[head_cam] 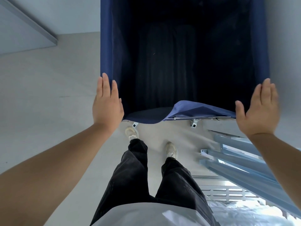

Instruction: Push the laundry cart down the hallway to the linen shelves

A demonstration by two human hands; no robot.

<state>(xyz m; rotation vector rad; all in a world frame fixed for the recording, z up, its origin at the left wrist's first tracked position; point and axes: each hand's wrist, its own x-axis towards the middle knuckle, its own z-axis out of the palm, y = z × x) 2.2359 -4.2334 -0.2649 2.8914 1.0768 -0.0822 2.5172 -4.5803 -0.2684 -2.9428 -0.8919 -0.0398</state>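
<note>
Laundry cart fills the frame from centre up to 12 o'clock, its dark blue fabric bin looking empty, though the depths are too dark to be sure. One cart, and two small metal fittings visible under its near edge, likely caster brackets.

Two hands work it. The left hand lies flat against the near-left corner at 9 o'clock, fingers straight and extended, not curled round anything. The right hand sits at the near-right corner at 3 o'clock, palm open, thumb spread, pressing rather than gripping.

Risk, as I judge it: neither hand has a hold, so a push off-centre could swing the cart and let it roll away uncontrolled. The fabric liner has slumped off the near rail at 5 o'clock and could slip further under palm pressure.

Two shoes show on the pale floor, the left shoe just beside the cart's underside, where a toe could catch a wheel.

One blue metal shelf frame stands at 4 o'clock, near the right corner; drifting right could clip it.
</note>
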